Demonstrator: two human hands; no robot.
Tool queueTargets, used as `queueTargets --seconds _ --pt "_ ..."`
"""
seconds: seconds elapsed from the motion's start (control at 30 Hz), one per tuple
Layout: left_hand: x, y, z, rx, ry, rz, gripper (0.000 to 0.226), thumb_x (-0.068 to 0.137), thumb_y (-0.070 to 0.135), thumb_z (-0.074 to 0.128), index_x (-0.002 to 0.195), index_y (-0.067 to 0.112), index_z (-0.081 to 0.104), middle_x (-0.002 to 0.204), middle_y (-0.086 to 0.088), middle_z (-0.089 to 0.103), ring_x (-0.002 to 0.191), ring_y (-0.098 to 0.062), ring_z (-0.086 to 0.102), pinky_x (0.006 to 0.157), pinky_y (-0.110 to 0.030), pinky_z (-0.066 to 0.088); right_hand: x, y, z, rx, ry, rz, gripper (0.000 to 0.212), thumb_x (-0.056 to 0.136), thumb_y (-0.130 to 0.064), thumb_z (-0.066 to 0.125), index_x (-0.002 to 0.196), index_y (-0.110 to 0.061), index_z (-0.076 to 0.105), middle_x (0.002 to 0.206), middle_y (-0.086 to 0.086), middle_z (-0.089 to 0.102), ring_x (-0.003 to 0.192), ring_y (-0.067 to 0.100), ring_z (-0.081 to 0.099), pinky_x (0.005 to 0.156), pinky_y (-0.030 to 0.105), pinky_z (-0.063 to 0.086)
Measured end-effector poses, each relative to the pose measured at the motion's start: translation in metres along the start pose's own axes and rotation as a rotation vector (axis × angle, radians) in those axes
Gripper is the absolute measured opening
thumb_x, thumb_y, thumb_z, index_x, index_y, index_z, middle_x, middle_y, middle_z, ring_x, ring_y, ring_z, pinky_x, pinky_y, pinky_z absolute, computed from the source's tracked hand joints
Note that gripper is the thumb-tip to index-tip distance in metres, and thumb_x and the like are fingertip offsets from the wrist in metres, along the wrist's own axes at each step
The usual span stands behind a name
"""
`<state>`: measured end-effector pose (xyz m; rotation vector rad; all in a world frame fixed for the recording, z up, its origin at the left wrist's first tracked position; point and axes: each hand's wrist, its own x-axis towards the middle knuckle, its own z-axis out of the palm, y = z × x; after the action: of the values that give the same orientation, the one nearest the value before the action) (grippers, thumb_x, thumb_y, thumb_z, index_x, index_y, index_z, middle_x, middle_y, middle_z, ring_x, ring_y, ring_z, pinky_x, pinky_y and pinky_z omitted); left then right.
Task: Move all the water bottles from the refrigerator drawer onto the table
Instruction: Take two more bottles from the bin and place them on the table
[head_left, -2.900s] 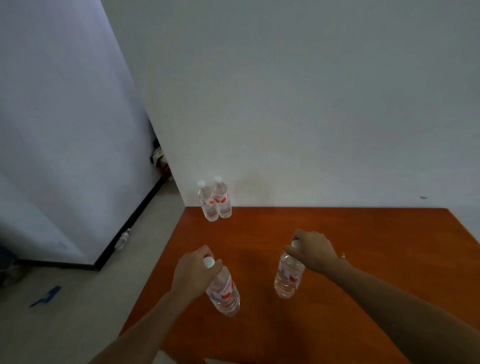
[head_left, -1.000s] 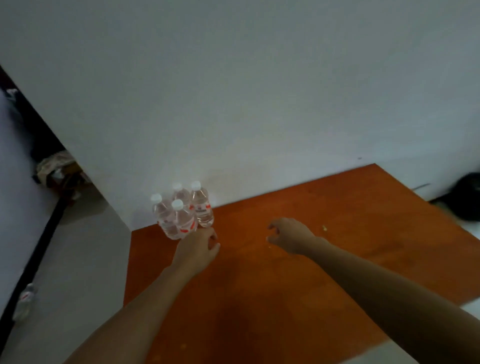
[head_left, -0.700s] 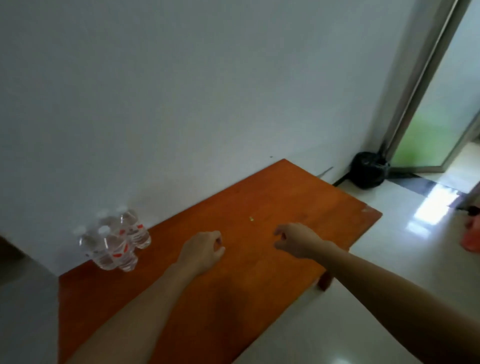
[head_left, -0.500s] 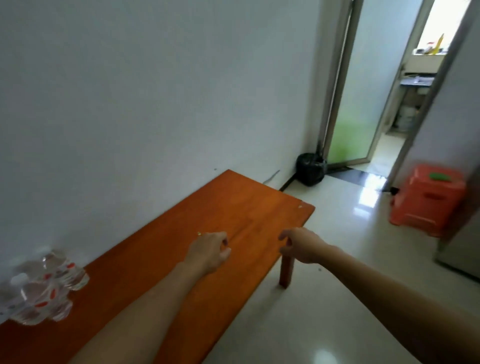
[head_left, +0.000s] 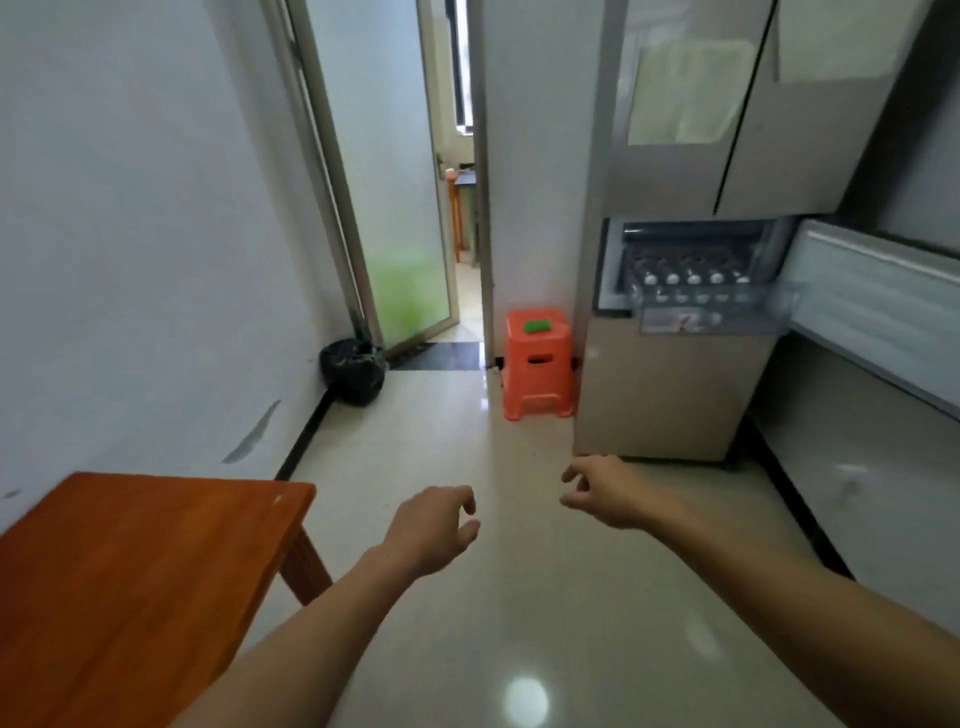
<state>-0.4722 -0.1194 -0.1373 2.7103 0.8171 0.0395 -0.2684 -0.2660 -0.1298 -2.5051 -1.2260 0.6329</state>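
Observation:
A beige refrigerator (head_left: 670, 395) stands ahead on the right with its clear drawer (head_left: 706, 312) pulled out. Several water bottles (head_left: 693, 278) with white caps stand in rows inside it. The orange wooden table (head_left: 130, 571) fills the lower left; only its bare near end shows, and no bottle on it is in view. My left hand (head_left: 431, 530) and my right hand (head_left: 608, 493) hang over the floor, both empty with fingers loosely curled and apart, well short of the refrigerator.
An orange plastic stool (head_left: 537, 364) with a green object on top stands left of the refrigerator. A black bag (head_left: 353, 369) sits in the corner by a glass door (head_left: 395, 208). The open refrigerator door (head_left: 872, 322) juts out at right. Glossy floor lies between.
My view has swung right from the table to the refrigerator. The bottles set down on the table have left the frame. Both hands have come off the table, empty.

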Motion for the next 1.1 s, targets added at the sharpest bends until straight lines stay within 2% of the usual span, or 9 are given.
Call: queueTargets --seconds 0.13,0.27,0.47,0.53,0.67,0.8,0.97,1.1 --pt "0.076 0.046 0.008 0.010 -0.025 0.078 0.025 0.090 0.039 0.056 0.109 0.022 0.059 0.098 0.000 0.066 0.087 -0.019 0.060 0.075 -0.034 0.049 0.016 0.064 -0.029 0.049 0.060 0.099 0.039 0.086 -0.042 0.065 0.119 -0.022 0.062 0.102 -0.003 0.069 0.086 0.013 0.064 0.082 0.036 0.055" --pt "0.154 0.077 0.025 0.034 -0.081 0.177 0.024 0.090 0.039 0.055 0.108 0.023 0.058 0.101 0.001 0.065 0.083 -0.014 0.055 0.072 -0.028 0.047 0.047 0.120 -0.050 0.062 0.087 0.180 0.039 0.085 -0.043 0.066 0.118 -0.023 0.063 0.104 -0.003 0.068 0.089 0.014 0.062 0.081 0.031 0.052" --pt "0.294 0.119 0.032 -0.012 -0.110 0.276 0.021 0.088 0.041 0.058 0.102 0.026 0.057 0.098 0.003 0.063 0.086 -0.014 0.058 0.078 -0.031 0.053 0.124 0.186 -0.112 0.086 0.159 0.269 0.037 0.087 -0.039 0.066 0.119 -0.021 0.062 0.111 -0.001 0.067 0.094 0.014 0.061 0.079 0.027 0.047" --pt "0.338 0.134 0.026 -0.025 -0.124 0.320 0.017 0.088 0.038 0.058 0.097 0.025 0.058 0.094 0.003 0.061 0.084 -0.013 0.058 0.077 -0.030 0.052 0.148 0.204 -0.139 0.076 0.173 0.305 0.037 0.086 -0.043 0.065 0.118 -0.025 0.062 0.113 -0.004 0.067 0.099 0.015 0.062 0.080 0.027 0.047" --pt "0.423 0.168 0.018 0.003 -0.110 0.417 0.014 0.086 0.038 0.056 0.092 0.026 0.060 0.096 0.001 0.065 0.085 -0.018 0.062 0.078 -0.038 0.055 0.187 0.244 -0.177 0.123 0.236 0.363 0.038 0.084 -0.045 0.066 0.117 -0.026 0.063 0.112 -0.004 0.067 0.099 0.014 0.063 0.085 0.031 0.050" --pt "0.482 0.203 0.029 0.035 -0.157 0.494 0.018 0.086 0.034 0.055 0.098 0.023 0.062 0.100 -0.002 0.067 0.092 -0.021 0.062 0.079 -0.035 0.051 0.214 0.290 -0.198 0.154 0.244 0.431 0.039 0.084 -0.046 0.066 0.118 -0.026 0.062 0.112 -0.004 0.067 0.096 0.014 0.062 0.086 0.032 0.052" --pt "0.561 0.240 0.050 0.025 -0.175 0.511 0.019 0.084 0.034 0.055 0.098 0.024 0.062 0.101 -0.002 0.069 0.094 -0.023 0.063 0.077 -0.034 0.050 0.267 0.350 -0.234 0.175 0.255 0.441 0.039 0.086 -0.042 0.066 0.119 -0.023 0.062 0.109 -0.002 0.067 0.095 0.013 0.061 0.083 0.029 0.050" --pt "0.629 0.270 0.059 0.010 -0.156 0.494 0.016 0.086 0.034 0.055 0.097 0.024 0.061 0.099 -0.001 0.067 0.092 -0.020 0.062 0.076 -0.034 0.050 0.325 0.402 -0.271 0.236 0.276 0.409 0.039 0.086 -0.040 0.067 0.120 -0.021 0.062 0.107 -0.004 0.065 0.096 0.012 0.061 0.088 0.032 0.052"
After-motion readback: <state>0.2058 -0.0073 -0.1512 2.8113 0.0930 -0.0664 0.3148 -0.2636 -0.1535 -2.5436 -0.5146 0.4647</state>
